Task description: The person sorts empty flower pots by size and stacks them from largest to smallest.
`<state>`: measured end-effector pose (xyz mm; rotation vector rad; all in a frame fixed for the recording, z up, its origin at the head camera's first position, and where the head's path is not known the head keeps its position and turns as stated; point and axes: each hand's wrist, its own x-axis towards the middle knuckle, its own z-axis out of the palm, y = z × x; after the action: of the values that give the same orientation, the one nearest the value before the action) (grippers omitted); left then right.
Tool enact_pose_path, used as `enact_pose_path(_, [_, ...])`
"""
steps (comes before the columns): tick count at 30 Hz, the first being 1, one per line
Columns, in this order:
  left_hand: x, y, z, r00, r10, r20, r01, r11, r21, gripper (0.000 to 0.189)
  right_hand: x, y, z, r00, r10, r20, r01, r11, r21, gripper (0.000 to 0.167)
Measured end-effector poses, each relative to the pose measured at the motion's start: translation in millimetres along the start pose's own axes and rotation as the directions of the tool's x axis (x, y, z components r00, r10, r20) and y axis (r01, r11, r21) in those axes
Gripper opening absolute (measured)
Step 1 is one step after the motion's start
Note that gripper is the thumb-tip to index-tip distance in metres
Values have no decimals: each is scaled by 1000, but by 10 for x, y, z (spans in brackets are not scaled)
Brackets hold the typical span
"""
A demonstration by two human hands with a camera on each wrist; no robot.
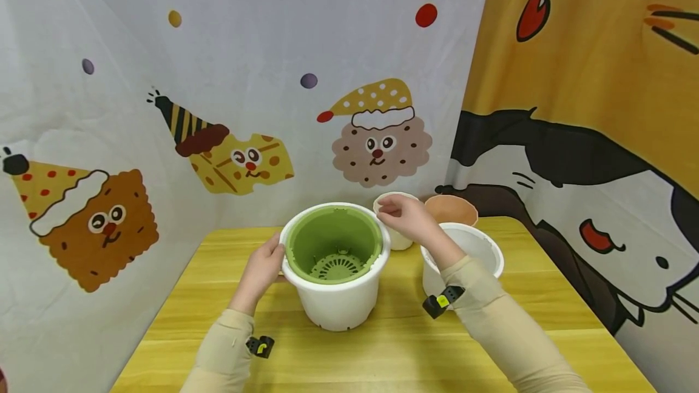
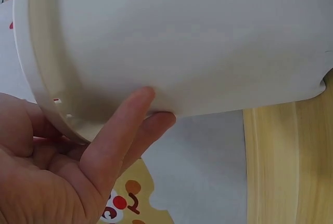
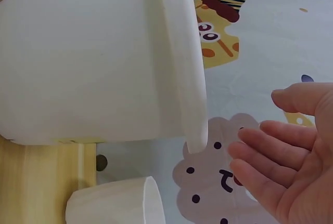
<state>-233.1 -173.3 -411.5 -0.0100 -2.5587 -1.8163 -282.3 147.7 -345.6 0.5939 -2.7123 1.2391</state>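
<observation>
- While the white outer pot (image 1: 338, 305) sits front and centre over the wood-grain bench (image 1: 360, 369), its mouth faces the wearer; whether its base rests fully flat is hard to tell.
- The green slotted liner (image 1: 335, 229) nests inside it, its rim ringed by the white one, probably because it is sized to fit there.
- The left hand (image 1: 264, 268) grips the outer pot's rim at the side, fingers along the outer wall beneath the lip, presumably to steady it.
- The right hand (image 1: 406, 217) is loosely open, holding nothing, just beside the opposite rim; that keeps the mouth uncovered.
- A small white pot (image 1: 400, 240), an orange pot (image 1: 453, 210) and a white pot on the right (image 1: 480, 253) stand beyond or beside, perhaps to leave working room.
</observation>
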Motion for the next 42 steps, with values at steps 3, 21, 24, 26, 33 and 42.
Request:
enact_pose_path(3, [0, 2, 1, 1000, 9, -1, -9, 1000, 1, 52, -16, 6, -20, 1000, -5, 12, 5, 1000, -7, 39])
enact_pose_path(21, [9, 2, 0, 999, 41, -2, -40, 998, 39, 47, -147, 60, -168, 997, -60, 51, 61, 998, -18, 46])
enact_pose_path(24, [18, 2, 2, 999, 37, -1, -37, 998, 57, 48, -189, 78, -210, 997, -53, 63, 55, 998, -31, 49])
enact_pose_path(26, [18, 2, 3, 999, 35, -3, -34, 998, 62, 49, -219, 97, -244, 997, -47, 67, 50, 998, -38, 50])
enact_pose_path(33, [7, 7, 9, 999, 38, -15, -37, 997, 67, 48, -317, 196, -371, 998, -38, 53, 41, 998, -57, 53])
enact_pose_path(42, [6, 8, 18, 999, 46, -20, -45, 997, 66, 45, -433, 304, -540, 994, -108, 15, 109, 985, -132, 52])
